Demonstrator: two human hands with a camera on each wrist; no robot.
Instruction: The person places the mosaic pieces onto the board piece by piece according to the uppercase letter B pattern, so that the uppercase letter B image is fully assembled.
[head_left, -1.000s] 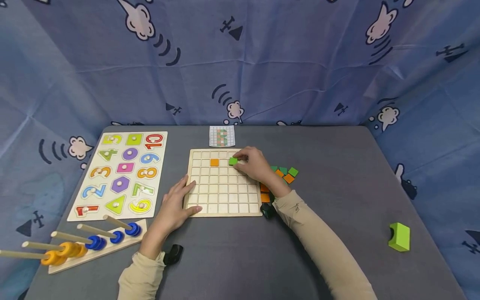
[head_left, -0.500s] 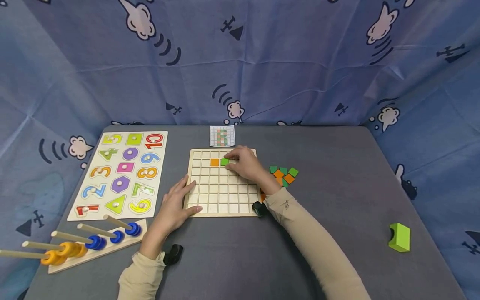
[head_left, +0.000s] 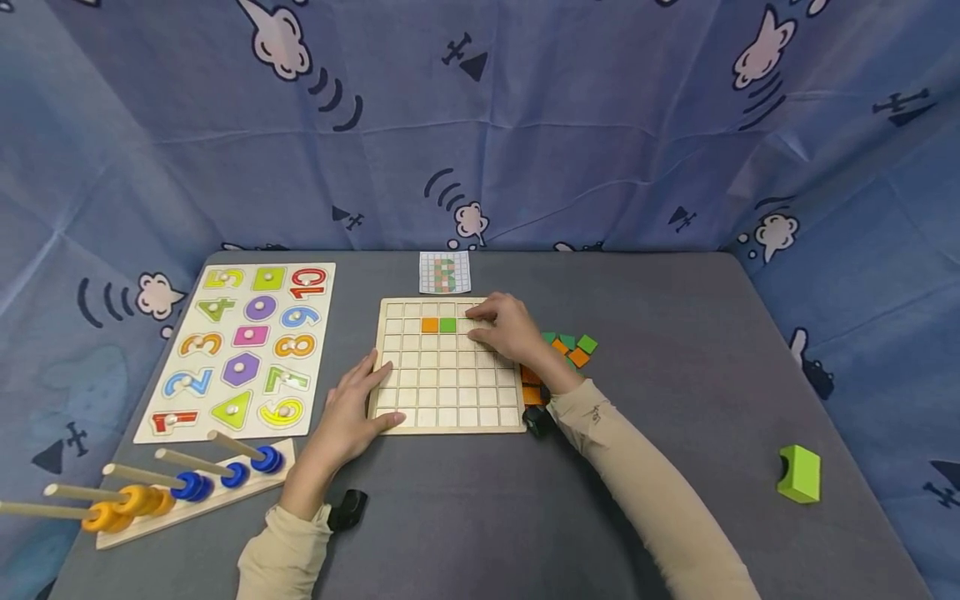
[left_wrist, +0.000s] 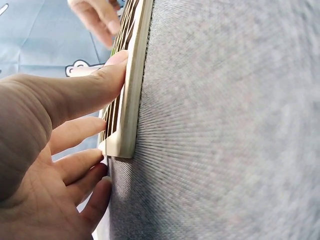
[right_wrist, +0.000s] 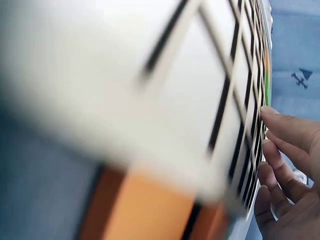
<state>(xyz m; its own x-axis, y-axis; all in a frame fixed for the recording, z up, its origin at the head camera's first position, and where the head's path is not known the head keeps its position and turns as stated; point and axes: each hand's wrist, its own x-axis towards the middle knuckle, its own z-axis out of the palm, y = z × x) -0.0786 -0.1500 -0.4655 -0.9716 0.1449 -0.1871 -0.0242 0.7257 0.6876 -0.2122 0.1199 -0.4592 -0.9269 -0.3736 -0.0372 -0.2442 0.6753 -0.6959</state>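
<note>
A wooden grid board [head_left: 427,379] lies flat on the table, with an orange square tile [head_left: 430,325] and a green square tile [head_left: 447,325] side by side in its second row. My left hand [head_left: 349,414] rests on the board's left edge; in the left wrist view its thumb [left_wrist: 95,92] lies along the rim. Over the upper right of the board is my right hand [head_left: 508,329], thumb and index finger apart, holding nothing, just right of the green tile. Loose orange tiles [head_left: 577,357] and green tiles [head_left: 587,343] lie beyond the board's right edge, partly hidden by the right wrist.
A small pattern card [head_left: 444,273] lies behind the board. To the left are a number-and-shape puzzle [head_left: 252,383] and a peg stand with rings [head_left: 217,490]. A lime green block [head_left: 801,475] sits at the far right. A patterned blue cloth [head_left: 585,133] hangs behind the table.
My right hand carried the green tile left, set it beside the orange tile, let go and drew back to the right. The left hand has stayed on the board's edge.
</note>
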